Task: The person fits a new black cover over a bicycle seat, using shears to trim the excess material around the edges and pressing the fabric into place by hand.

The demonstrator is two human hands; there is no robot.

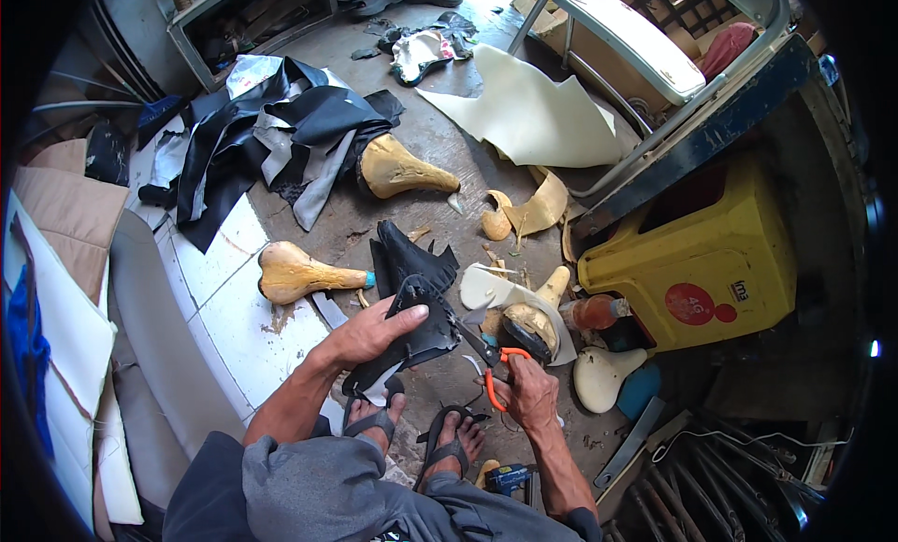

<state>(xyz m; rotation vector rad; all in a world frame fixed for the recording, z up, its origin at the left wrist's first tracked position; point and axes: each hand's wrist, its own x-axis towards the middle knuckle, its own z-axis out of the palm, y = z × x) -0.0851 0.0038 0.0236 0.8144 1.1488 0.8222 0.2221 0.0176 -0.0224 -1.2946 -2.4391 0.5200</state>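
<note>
The left hand grips the black piece above the feet, thumb on top, its other fingers mostly hidden. Right of it, the right hand wraps its fingers round the orange-handled scissors, blades slanting up-left to the piece's right edge.

Held the left hand half closed, thumb on top, and the right hand curled, with forearms angled inward.
</note>
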